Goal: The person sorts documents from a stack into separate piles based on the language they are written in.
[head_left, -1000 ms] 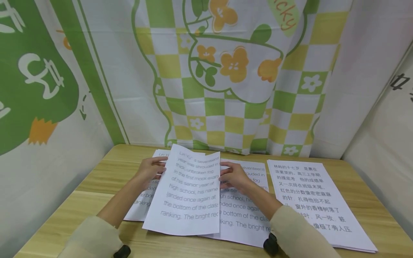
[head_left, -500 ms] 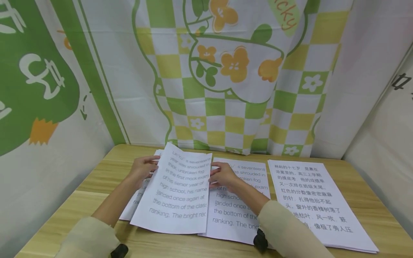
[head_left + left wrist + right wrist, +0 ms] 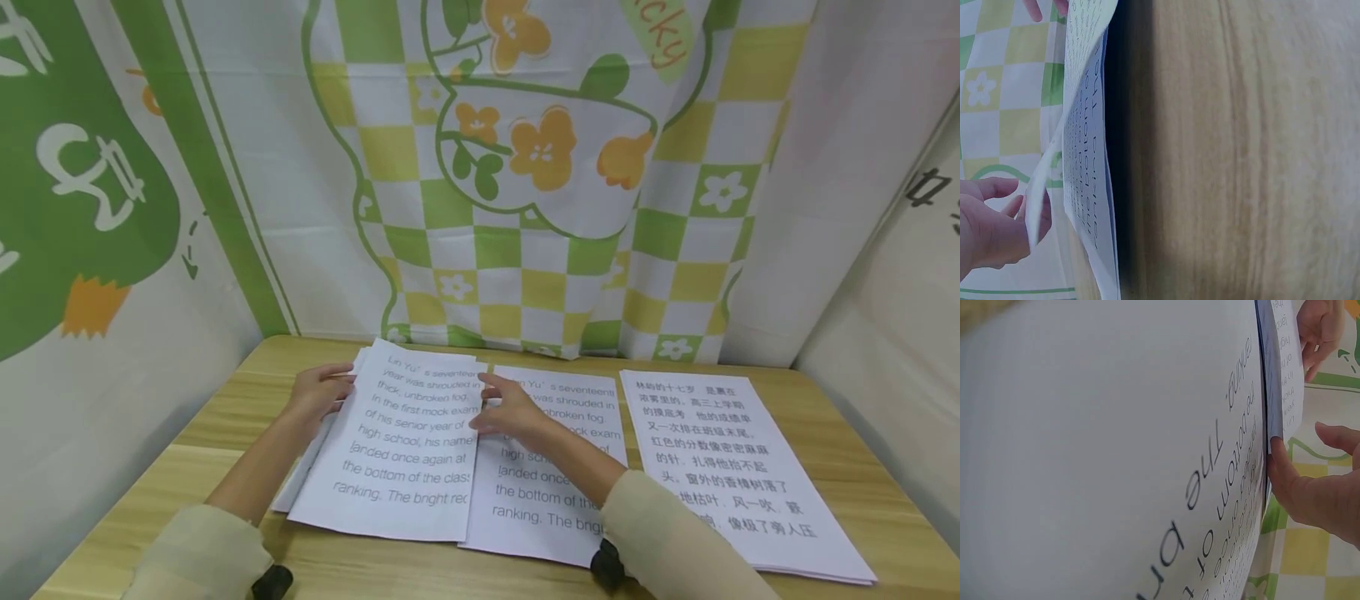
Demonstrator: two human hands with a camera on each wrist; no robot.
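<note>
A printed sheet of paper (image 3: 408, 450) in English lies slightly raised and curved over a left pile of paper (image 3: 288, 492). My left hand (image 3: 311, 400) pinches its left edge; in the left wrist view, that edge of the sheet (image 3: 1038, 206) curls up between the thumb and fingers. At the sheet's right edge is my right hand (image 3: 517, 417), its fingers spread apart. In the right wrist view, one digit of the right hand (image 3: 1319, 494) touches the paper's edge while another stands away from it. Beneath the right forearm lies a middle pile of English pages (image 3: 536, 533).
A stack of pages with Chinese print (image 3: 720, 467) lies on the right of the wooden table (image 3: 375, 575). Behind the table hangs a green and yellow checked curtain (image 3: 525, 275). Black wrist devices (image 3: 606, 567) sit below the sleeves.
Both hands have carried the sheet leftward and lowered it over the left pile, uncovering more of the middle pile. The right hand's fingers have spread off the sheet's edge.
</note>
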